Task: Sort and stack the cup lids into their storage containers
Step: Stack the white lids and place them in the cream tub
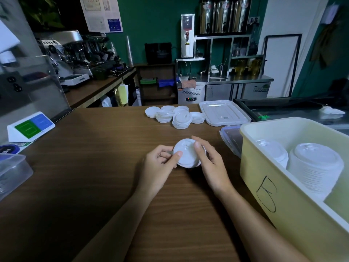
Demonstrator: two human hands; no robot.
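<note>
Both hands hold a small stack of white cup lids (187,155) just above the middle of the wooden counter (94,176). My left hand (160,163) grips its left edge with thumb on top. From the right, my right hand (209,163) curls around it, fingers over the top. Several more white lids (176,116) lie in low piles at the far edge of the counter. A pale yellow storage bin (268,176) at the right holds two stacks of white lids (313,167).
A flat white bin cover (224,112) lies beyond the yellow bin, with a clear clip-lock cover (231,140) beside it. A clear plastic container (13,171) sits at the left edge, near a green-and-blue sign stand (31,125). Coffee machines line the back left.
</note>
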